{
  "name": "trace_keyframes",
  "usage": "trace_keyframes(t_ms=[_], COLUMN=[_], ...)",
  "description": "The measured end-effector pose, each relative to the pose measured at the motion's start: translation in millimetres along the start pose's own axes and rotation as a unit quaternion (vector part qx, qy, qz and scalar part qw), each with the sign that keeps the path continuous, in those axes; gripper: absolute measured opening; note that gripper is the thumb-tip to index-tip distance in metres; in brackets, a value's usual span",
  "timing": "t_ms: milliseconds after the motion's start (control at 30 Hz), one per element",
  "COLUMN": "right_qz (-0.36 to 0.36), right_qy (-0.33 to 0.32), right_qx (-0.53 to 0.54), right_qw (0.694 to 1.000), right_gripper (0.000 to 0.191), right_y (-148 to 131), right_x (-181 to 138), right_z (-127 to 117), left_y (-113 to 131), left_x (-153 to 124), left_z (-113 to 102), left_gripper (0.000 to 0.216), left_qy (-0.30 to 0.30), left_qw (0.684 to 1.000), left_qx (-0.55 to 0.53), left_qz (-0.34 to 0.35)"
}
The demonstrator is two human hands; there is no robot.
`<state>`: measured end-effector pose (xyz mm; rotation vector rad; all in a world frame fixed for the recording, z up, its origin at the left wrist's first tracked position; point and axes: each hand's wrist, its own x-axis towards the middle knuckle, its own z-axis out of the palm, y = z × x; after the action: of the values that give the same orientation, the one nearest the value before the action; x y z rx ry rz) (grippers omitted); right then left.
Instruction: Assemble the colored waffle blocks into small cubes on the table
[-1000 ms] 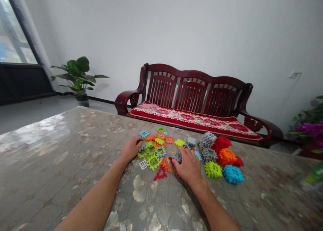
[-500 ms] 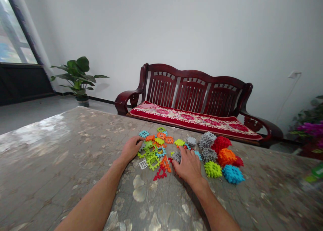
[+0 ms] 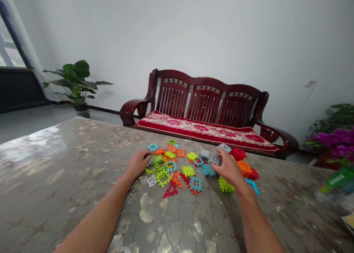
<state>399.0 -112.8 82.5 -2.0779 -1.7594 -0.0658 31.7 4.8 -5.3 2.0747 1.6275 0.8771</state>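
Several flat plastic interlocking tiles (image 3: 171,164) in green, orange, blue, red and grey lie scattered on the patterned table (image 3: 69,172). My left hand (image 3: 137,164) rests at the left edge of the pile, fingers curled against a grey and a green tile. My right hand (image 3: 229,169) is lifted over the built cube-like clusters (image 3: 245,168) and pinches a grey tile (image 3: 214,158). A green cluster (image 3: 225,186) shows under that wrist, with red and orange clusters just beyond the hand.
A dark red wooden bench (image 3: 207,109) with a red floral cushion stands behind the table. A potted plant (image 3: 76,84) stands at the far left by the window. Purple flowers (image 3: 336,139) and a green box (image 3: 339,177) are at the right.
My right hand moved right from the middle of the tile pile to the clusters and now holds a grey tile. The view shifted slightly right. The left hand stayed in place.
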Motion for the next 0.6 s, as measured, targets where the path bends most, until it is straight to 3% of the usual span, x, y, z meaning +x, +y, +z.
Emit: trace_keyframes(t_ms=[200,600], right_qz=[-0.020,-0.058], right_qy=[-0.048,-0.121], right_qx=[-0.073,-0.158], right_qw=[0.996,0.978], right_gripper=[0.069,0.060], right_y=[40,53], right_x=[10,15], right_z=[-18,-24], left_y=[-3,-3], left_x=[1,1], left_z=[2,2], left_gripper=[0.035,0.035], left_qy=[0.011,0.013], left_qw=[1.000,1.000], left_qx=[0.000,0.006], left_qz=[0.005,0.009])
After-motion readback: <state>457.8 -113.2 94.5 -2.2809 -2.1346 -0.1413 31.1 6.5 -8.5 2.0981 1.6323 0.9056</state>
